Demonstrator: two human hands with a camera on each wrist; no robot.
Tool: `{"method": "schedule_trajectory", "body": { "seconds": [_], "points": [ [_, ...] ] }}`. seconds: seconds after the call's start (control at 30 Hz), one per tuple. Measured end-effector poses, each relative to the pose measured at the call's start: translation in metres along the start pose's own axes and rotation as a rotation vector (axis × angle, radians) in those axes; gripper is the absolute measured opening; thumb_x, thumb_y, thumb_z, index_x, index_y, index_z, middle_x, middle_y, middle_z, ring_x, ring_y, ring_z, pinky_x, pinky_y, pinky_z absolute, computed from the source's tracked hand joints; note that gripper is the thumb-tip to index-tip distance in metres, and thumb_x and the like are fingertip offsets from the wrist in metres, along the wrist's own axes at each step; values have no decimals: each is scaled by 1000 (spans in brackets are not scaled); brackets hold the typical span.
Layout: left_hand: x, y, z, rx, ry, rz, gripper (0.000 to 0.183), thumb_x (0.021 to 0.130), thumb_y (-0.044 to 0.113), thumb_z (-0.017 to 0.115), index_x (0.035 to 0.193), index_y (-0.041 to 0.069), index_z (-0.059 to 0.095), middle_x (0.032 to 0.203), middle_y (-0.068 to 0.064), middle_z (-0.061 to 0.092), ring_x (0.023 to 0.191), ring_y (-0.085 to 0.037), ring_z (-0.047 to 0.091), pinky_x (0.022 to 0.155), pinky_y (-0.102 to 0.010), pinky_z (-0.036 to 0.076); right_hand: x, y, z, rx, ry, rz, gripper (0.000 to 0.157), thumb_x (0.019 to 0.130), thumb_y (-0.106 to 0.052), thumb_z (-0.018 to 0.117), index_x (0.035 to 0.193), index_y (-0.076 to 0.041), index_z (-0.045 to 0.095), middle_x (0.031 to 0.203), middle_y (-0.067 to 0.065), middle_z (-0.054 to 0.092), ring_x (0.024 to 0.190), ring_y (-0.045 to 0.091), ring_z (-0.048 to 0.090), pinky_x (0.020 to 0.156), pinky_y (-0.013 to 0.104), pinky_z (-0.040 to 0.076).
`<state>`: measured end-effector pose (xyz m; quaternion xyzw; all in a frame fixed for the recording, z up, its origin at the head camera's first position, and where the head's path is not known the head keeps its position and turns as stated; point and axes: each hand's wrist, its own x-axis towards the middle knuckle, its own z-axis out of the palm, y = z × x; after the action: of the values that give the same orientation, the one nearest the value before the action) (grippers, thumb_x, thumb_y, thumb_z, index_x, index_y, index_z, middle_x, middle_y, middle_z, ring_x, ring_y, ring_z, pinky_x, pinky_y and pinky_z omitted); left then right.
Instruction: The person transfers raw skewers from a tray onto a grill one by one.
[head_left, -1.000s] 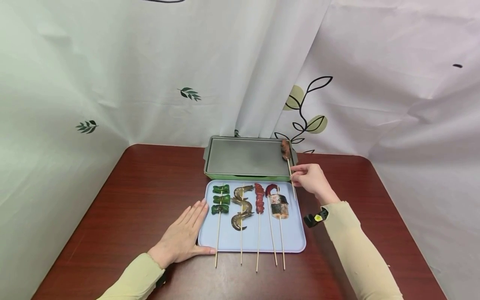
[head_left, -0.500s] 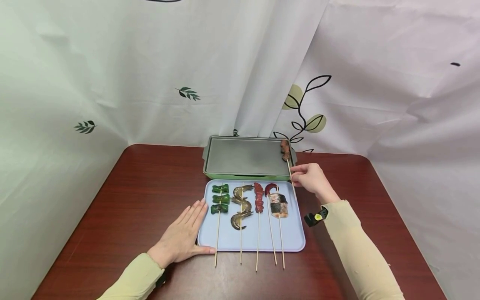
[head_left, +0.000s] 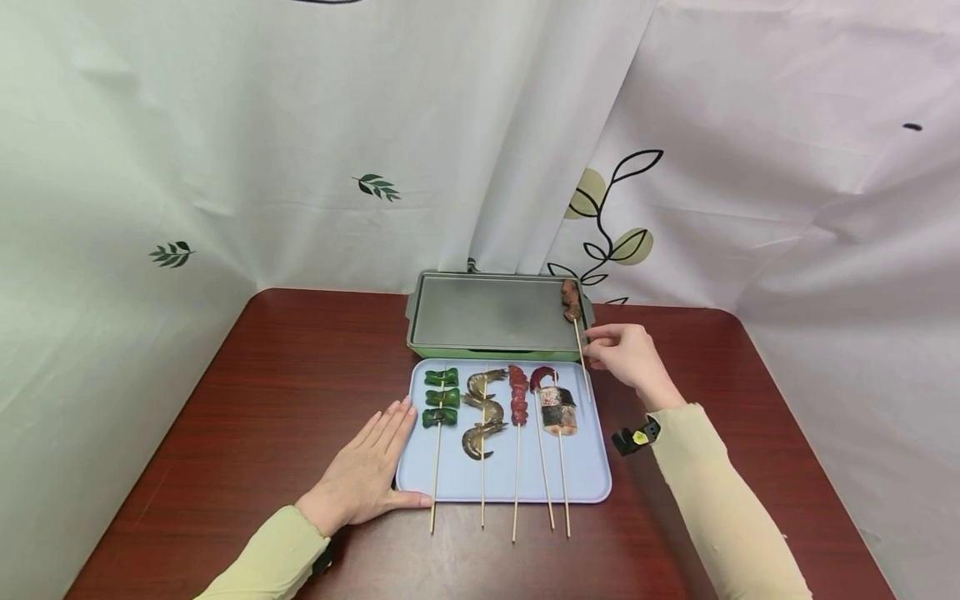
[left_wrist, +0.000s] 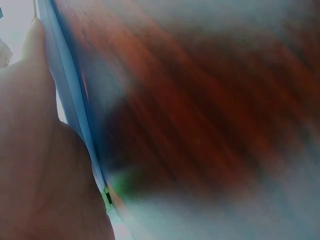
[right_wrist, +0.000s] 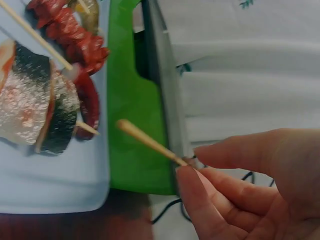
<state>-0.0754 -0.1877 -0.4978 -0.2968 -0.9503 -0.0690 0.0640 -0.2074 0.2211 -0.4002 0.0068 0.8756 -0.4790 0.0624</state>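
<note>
A skewer of brown meat (head_left: 571, 300) lies over the right side of the griddle (head_left: 487, 312), its stick reaching toward me past the tray's corner. My right hand (head_left: 626, 354) is just right of that stick, fingertips parted close beside it; in the right wrist view the stick end (right_wrist: 145, 140) shows near the thumb and fingers. My left hand (head_left: 363, 475) lies along the left edge of the light blue tray (head_left: 457, 479), fingers straight, thumb at the front corner. On the tray are skewers of green pepper (head_left: 441, 398), shrimp (head_left: 483, 412), red meat (head_left: 518, 396) and fish chunks (head_left: 558, 411).
A thin skewer with a curved dark-red piece (head_left: 542, 379) lies between the red meat and fish. The brown table (head_left: 322, 350) extends on both sides. White curtains (head_left: 337, 150) stand behind the griddle. Several sticks overhang the tray's front edge.
My right hand's fingertips have parted and shifted slightly right from the stick. The meat skewer stays on the griddle. My left hand keeps its place on the tray.
</note>
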Motion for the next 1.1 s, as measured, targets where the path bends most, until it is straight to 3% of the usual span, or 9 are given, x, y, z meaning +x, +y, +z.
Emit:
{"method": "schedule_trajectory", "body": {
  "seconds": [0.1,0.23,0.43,0.6,0.83,1.1],
  "points": [
    [0,-1,1,10,-26,-10,121,82,87,49,155,-8,31,164,-22,23,150,-34,24,119,-47,24,-9,-8,-5,-22,61,-58,38,97,-16,67,129,3,67,106,18,74,89,32,75,79,38,61],
    [0,-1,1,9,-23,-9,121,82,87,48,155,-9,32,163,-23,24,150,-35,25,119,-47,24,-25,-20,-10,-59,114,-138,37,96,-25,70,126,-2,71,106,12,76,89,24,75,74,25,58],
    [0,0,-1,-13,-9,-1,120,82,86,50,153,-10,33,162,-25,27,148,-38,28,120,-47,24,-48,-28,-12,-102,142,-223,38,95,-34,74,122,-7,74,107,5,76,94,18,74,75,22,55],
    [1,4,-8,-15,-20,-6,119,82,83,54,152,-11,35,161,-26,29,147,-39,30,118,-49,28,-65,-29,-12,-99,126,-241,37,94,-36,75,121,-9,75,107,2,76,94,17,74,73,20,56],
    [2,5,-11,-18,-78,-27,119,84,84,51,155,-9,31,163,-24,25,149,-37,25,120,-49,25,-84,-24,-10,-127,86,-234,35,93,-33,77,120,-9,76,109,2,76,94,15,74,75,21,57],
    [1,2,-5,-30,-26,-16,120,83,85,50,155,-9,31,163,-24,26,149,-37,27,121,-46,22,-99,-13,0,-97,39,-214,34,91,-25,79,119,-6,76,107,5,76,91,15,74,75,24,59]
  ]
}}
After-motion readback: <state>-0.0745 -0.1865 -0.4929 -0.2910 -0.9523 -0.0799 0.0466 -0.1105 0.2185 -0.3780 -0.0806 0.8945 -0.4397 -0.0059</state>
